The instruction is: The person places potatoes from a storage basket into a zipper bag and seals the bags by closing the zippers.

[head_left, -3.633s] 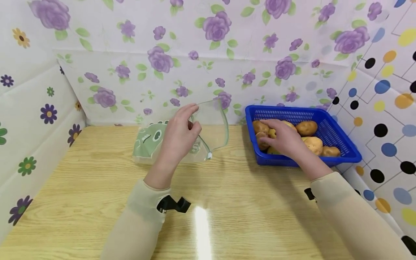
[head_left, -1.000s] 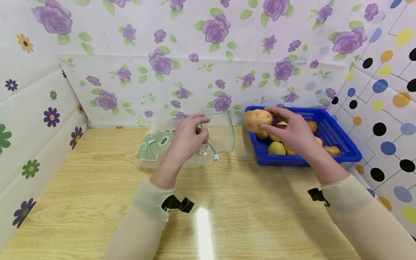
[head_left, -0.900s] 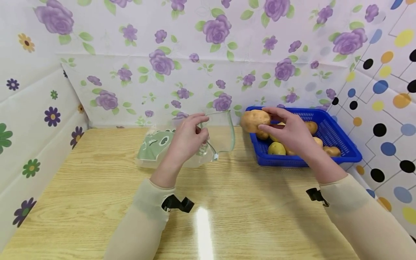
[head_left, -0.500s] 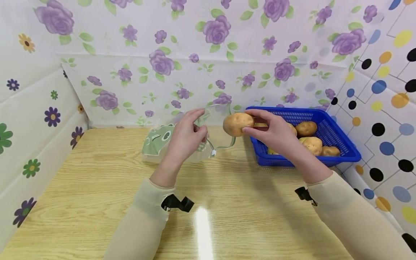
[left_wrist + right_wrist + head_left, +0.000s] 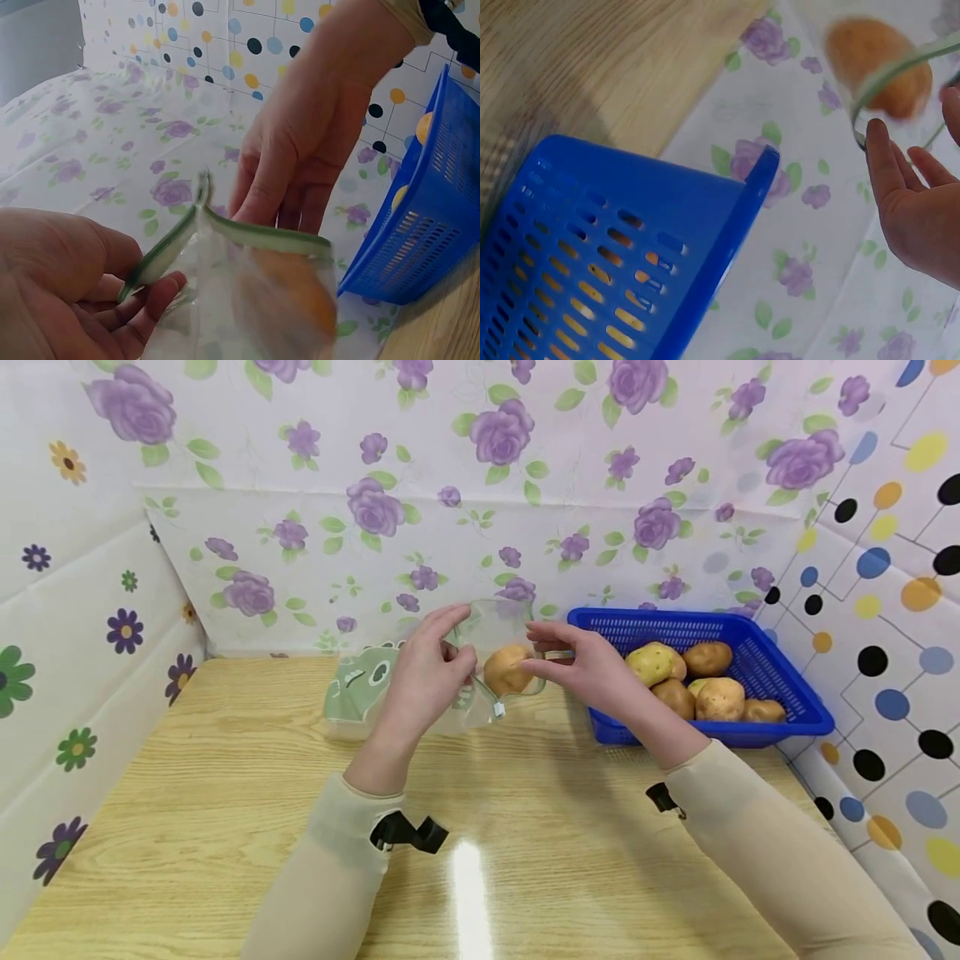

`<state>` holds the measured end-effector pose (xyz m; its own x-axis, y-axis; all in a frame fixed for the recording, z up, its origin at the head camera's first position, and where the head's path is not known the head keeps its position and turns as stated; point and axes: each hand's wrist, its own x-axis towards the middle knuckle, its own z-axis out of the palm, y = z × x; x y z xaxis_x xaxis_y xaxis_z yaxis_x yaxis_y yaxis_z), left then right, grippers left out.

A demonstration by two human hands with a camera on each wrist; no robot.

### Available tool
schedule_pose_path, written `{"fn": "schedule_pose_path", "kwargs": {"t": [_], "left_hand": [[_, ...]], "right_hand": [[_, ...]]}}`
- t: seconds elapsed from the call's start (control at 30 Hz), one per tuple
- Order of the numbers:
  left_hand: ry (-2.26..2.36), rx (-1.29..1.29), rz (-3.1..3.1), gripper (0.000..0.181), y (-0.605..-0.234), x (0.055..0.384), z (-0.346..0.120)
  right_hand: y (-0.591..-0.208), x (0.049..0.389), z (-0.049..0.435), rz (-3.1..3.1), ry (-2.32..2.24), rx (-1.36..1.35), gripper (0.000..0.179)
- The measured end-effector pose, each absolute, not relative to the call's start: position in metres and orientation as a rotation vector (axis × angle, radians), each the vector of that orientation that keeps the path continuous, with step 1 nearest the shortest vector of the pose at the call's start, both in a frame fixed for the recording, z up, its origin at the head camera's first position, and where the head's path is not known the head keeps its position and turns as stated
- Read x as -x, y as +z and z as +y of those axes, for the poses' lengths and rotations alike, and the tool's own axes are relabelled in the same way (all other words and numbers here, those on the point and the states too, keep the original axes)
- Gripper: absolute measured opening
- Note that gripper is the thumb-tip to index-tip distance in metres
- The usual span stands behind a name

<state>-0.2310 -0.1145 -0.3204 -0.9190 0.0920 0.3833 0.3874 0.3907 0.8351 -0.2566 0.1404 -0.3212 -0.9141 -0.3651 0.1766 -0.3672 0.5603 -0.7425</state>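
My left hand (image 5: 429, 675) pinches the rim of a clear zip bag (image 5: 358, 687) with a green dinosaur print, its mouth spread toward the right. A light brown potato (image 5: 506, 669) is inside that mouth, seen through the plastic. It is blurred in the left wrist view, in the bag's upper part below the green zip edge (image 5: 277, 238). My right hand (image 5: 592, 670) reaches to the opening with thumb and fingers parted. In the right wrist view the potato (image 5: 877, 64) is apart from the right fingertips (image 5: 877, 135).
A blue plastic basket (image 5: 798, 706) with several potatoes stands at the right on the wooden table (image 5: 570, 827). Flowered sheeting (image 5: 420, 518) rises behind the table, and a dotted sheet (image 5: 892, 677) covers the right side.
My right hand has lifted a potato from the basket, carried it left to the bag's mouth and let it go inside. The left hand has kept its hold on the bag, shifting slightly.
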Motion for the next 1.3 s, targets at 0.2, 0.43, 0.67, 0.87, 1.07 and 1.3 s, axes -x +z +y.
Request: {"fn": "schedule_pose_path", "kwargs": {"t": [0.2, 0.43, 0.67, 0.87, 1.07, 1.3], "left_hand": [[-1.610, 0.434, -2.308, 0.059, -0.317, 0.229, -0.115], [-1.614, 0.419, -2.281, 0.058, -0.312, 0.225, -0.115], [-1.679, 0.437, -2.242, 0.057, -0.310, 0.223, -0.115], [-1.656, 0.434, -2.263, 0.056, -0.310, 0.222, -0.115], [-1.603, 0.416, -2.306, 0.054, -0.311, 0.226, -0.115], [-1.643, 0.378, -2.356, 0.053, -0.321, 0.236, -0.116]], "right_hand": [[-0.323, 0.262, 0.139, -2.786, 1.297, -0.641, 0.065], [-0.318, 0.265, 0.138, -2.761, 1.327, -0.681, 0.064], [-0.320, 0.276, 0.138, -2.800, 1.327, -0.700, 0.066], [-0.328, 0.287, 0.136, -2.843, 1.391, -0.734, 0.067], [-0.330, 0.289, 0.134, -2.825, 1.397, -0.756, 0.064], [-0.325, 0.283, 0.148, -2.832, 1.328, -0.640, 0.060]]}}
